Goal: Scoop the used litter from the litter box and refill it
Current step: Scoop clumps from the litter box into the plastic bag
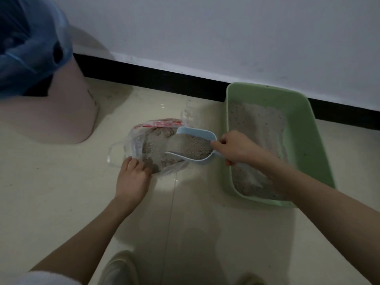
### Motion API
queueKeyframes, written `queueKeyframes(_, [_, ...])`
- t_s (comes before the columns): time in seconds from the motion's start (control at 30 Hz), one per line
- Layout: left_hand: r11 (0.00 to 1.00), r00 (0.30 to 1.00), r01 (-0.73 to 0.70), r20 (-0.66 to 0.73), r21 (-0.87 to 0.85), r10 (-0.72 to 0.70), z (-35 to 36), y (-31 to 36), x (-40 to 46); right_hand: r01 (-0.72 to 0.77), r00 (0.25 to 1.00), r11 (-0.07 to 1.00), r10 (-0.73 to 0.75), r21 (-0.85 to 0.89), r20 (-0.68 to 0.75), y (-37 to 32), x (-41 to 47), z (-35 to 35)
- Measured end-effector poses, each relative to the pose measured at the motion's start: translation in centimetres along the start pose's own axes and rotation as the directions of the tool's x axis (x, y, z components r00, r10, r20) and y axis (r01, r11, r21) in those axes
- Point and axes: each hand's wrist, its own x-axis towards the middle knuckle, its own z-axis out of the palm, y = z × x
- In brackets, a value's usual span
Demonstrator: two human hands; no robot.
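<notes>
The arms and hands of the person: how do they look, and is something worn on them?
Both forearms are bare, and neither the left hand nor the right hand wears a glove. No watch, ring or bracelet shows on either. At the bottom left edge a bit of white sleeve covers the upper part of the left arm. No sleeve shows on the right arm.

We see a dim, soft-focus view; faint glare lies on the floor (164,192) before the litter box (304,140), edges bowed
</notes>
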Motion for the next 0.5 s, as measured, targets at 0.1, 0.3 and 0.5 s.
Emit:
queueKeyframes(0.1, [1.0,1.0,-0.011,0.0,-0.023,0.011,0.1,-0.2,-0.2,0.053,0.997,0.964,-0.065,-0.261,-0.037,-3.4,0.0,0.3])
queueKeyframes(0.3, [0.992,1.0,0.001,-0.028,-0.125,-0.004,0.3,-0.3,-0.7,0.117,0.948,0.773,-0.274,-0.624,-0.162,-6.1,-0.5,0.3])
queueKeyframes(0.5, [0.992,0.999,0.008,-0.033,-0.127,-0.012,0.3,-0.4,-0.2,0.128,0.915,0.77,-0.335,-0.625,-0.226,-4.0,-0.7,-0.6])
